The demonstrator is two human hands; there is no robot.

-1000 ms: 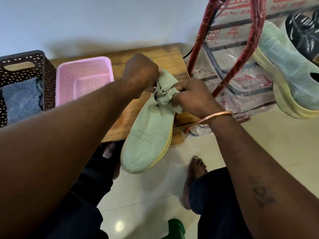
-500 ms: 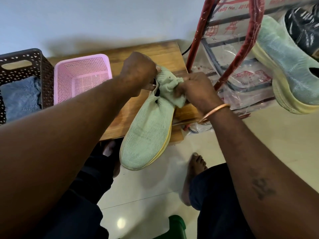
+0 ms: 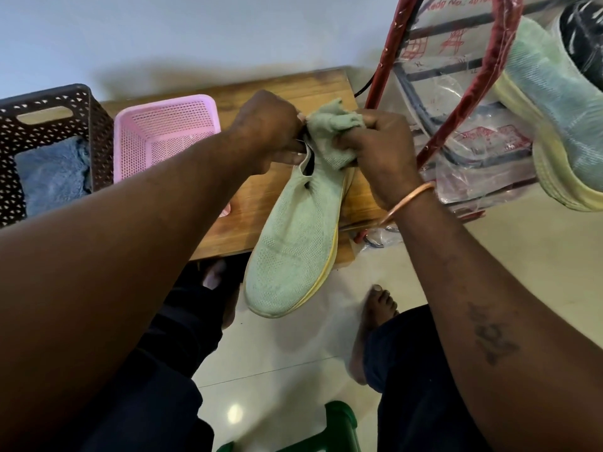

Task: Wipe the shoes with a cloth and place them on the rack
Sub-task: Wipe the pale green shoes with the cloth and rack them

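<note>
Rack (image 3: 456, 141) on the right, red-framed and wrapped in clear plastic, already carries one green shoe (image 3: 561, 102) with a black shoe (image 3: 584, 31) beside it, so half of this pair looks done. Low wooden table (image 3: 293, 89) sits against the wall, with a brown basket (image 3: 49, 102) holding a blue cloth (image 3: 52, 171) and a pink basket (image 3: 163, 109) next to it.

The person sits over the table with the second green shoe, call it the mate (image 3: 293, 243), held up in the air, toe hanging toward the floor and heel up at the hands. The left hand (image 3: 270, 125) pinches the rim of the heel opening. The right hand (image 3: 381, 148) is curled tight round a bunch of green fabric (image 3: 329, 125) at the heel (whether that is a wiping cloth or the mate's own soft collar I cannot tell, the colours match so closely).

My guess is the heel is being worked on now. What remains is finishing this wipe and setting the mate on the rack.
</note>
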